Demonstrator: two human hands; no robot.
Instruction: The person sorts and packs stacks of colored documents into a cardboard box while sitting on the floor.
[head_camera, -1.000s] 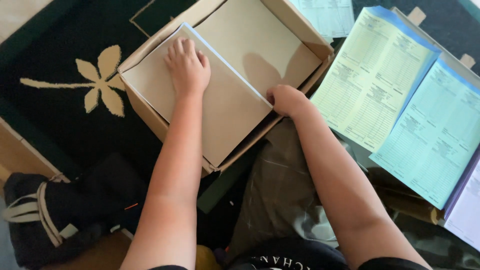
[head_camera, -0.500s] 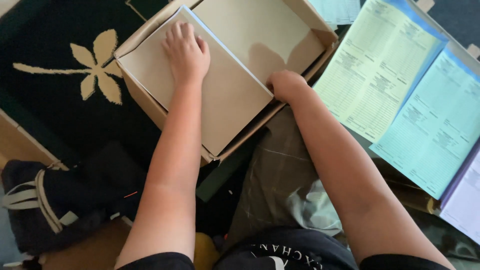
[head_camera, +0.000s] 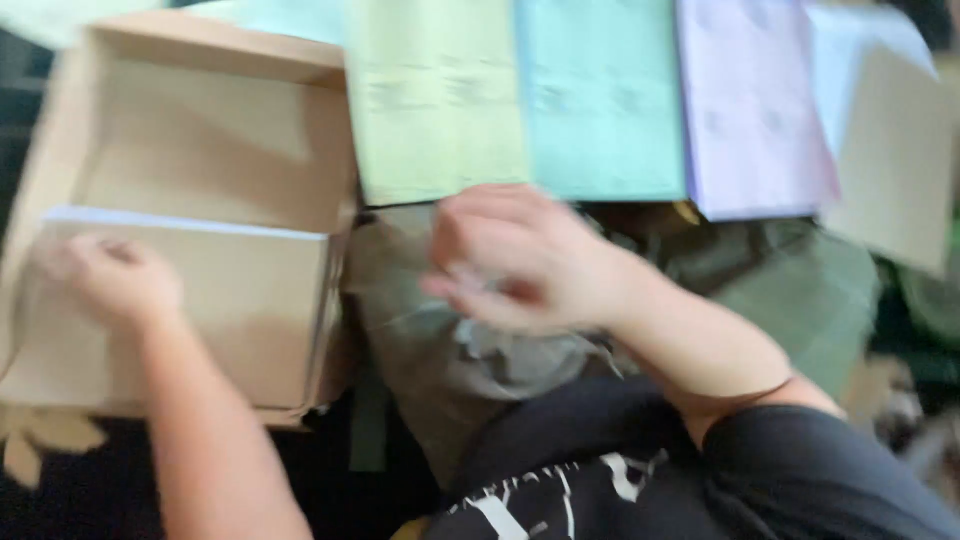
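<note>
The view is blurred by motion. My left hand (head_camera: 115, 280) rests flat on a tan-covered stack of paper (head_camera: 230, 300) that lies in an open cardboard box (head_camera: 200, 60) at the left. My right hand (head_camera: 510, 260) hangs in the air over my lap, away from the box, fingers loosely curled with nothing visible in them. Beyond it lie flat stacks of coloured forms: a yellow-green one (head_camera: 435, 100), a light blue one (head_camera: 600, 100) and a pale purple one (head_camera: 750, 110).
A tan cardboard sheet (head_camera: 895, 150) lies at the far right beside the purple stack. My grey-green trousers (head_camera: 420, 330) and dark shirt (head_camera: 640, 480) fill the bottom middle. A dark rug with a cream flower pattern (head_camera: 40, 440) shows at bottom left.
The camera has swung right and closer. My right hand has left the edge of the box and moved right over my lap. My left hand stays on the stack.
</note>
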